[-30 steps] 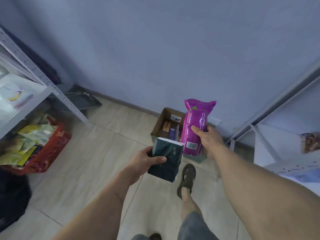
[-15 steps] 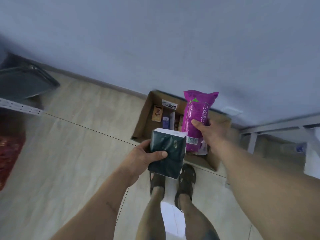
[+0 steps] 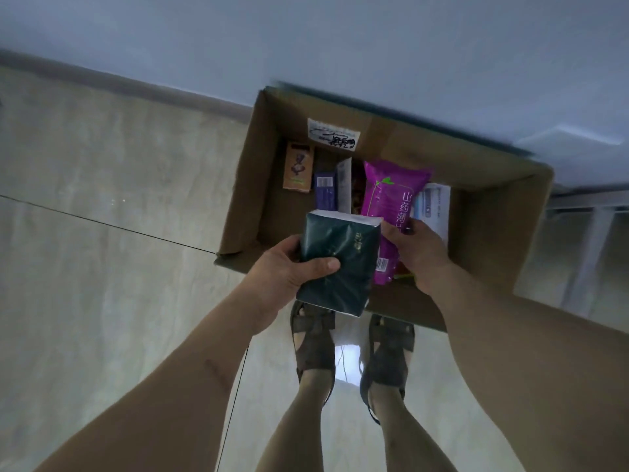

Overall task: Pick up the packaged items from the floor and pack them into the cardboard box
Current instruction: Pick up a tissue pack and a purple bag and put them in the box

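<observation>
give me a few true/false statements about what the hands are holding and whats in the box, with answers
1. The left hand grips a dark green pack. True.
2. The right hand is empty. False: it holds the purple bag over the open cardboard box.
3. The box holds nothing yet. False: an orange carton, a blue carton and other items lie inside.
4. The box stands against the wall. True.
5. The person is barefoot. False: both feet wear dark sandals.
</observation>
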